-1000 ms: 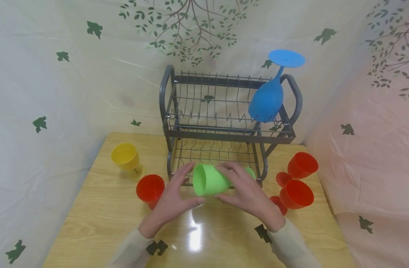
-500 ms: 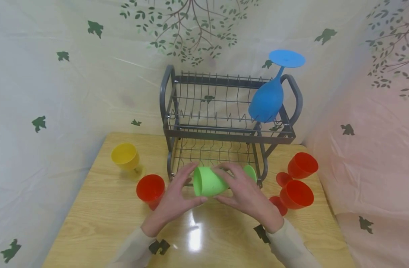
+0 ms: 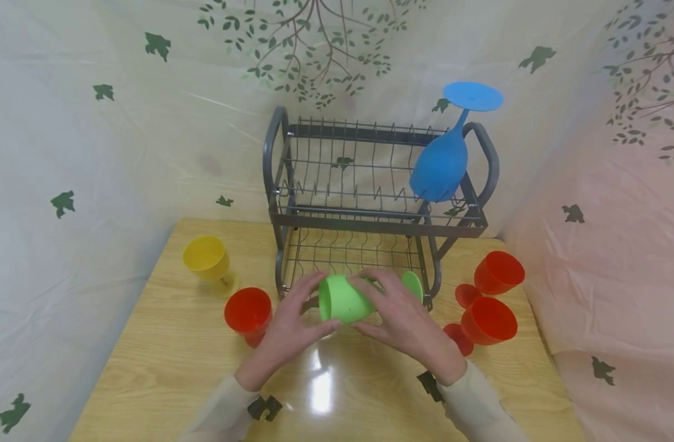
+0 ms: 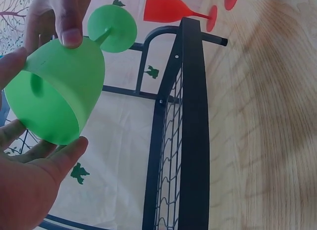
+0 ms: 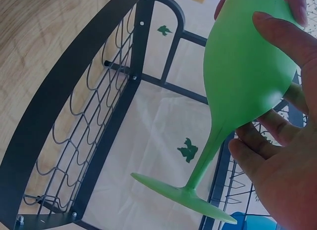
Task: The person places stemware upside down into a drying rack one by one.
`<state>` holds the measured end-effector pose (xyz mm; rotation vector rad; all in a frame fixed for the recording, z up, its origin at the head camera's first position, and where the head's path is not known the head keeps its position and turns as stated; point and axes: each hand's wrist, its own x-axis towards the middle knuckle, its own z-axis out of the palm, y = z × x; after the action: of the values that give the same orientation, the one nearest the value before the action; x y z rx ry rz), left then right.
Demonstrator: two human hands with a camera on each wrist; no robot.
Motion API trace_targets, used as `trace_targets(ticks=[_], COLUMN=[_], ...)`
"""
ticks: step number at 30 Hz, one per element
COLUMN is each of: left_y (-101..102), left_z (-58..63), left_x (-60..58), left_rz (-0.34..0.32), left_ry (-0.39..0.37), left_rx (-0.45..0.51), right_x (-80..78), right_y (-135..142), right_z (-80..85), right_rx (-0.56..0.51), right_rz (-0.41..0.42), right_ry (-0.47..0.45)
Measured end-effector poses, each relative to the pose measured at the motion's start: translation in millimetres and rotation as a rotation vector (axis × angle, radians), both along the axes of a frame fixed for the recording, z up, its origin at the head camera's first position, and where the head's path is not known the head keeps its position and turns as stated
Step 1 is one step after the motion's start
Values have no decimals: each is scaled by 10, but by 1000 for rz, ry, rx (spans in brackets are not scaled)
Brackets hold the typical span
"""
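Observation:
A green wine glass (image 3: 345, 301) lies sideways in the air before the dish rack (image 3: 370, 227), its mouth to the left and its foot to the right. My right hand (image 3: 406, 319) holds the bowl near the stem, thumb on one side and fingers on the other. At the mouth, my left hand (image 3: 287, 334) grips the rim between thumb and fingers, as the left wrist view also shows. Within the bowl (image 4: 44, 111) I see only bare green surface. In the right wrist view the stem and foot (image 5: 183, 193) point down, free of the fingers.
Upside down in the rack's upper tier, a blue wine glass (image 3: 439, 166) leans at the right end. A yellow goblet (image 3: 206, 258) and a red goblet (image 3: 247, 313) stand left on the wooden table (image 3: 149, 368). Two red goblets (image 3: 488, 320) stand at the right.
My left hand has shifted slightly right and closed in on the glass's rim. The green glass has turned a little, with more of its foot showing. The rack and other glasses stay put.

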<state>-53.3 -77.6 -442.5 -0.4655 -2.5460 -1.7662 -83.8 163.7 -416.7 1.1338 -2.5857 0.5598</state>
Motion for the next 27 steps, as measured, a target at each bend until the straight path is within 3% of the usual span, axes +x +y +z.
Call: trace_targets(ticks=[13, 27], left_y=[-5, -45], left_z=[-71, -88], left_x=[22, 22], left_rz=[30, 51], left_ry=[-90, -193], left_rx=[140, 276], right_x=[54, 215], right_y=[88, 333], right_z=[-67, -108], right_rx=[-91, -490], right_rz=[3, -31], right_ry=[44, 201])
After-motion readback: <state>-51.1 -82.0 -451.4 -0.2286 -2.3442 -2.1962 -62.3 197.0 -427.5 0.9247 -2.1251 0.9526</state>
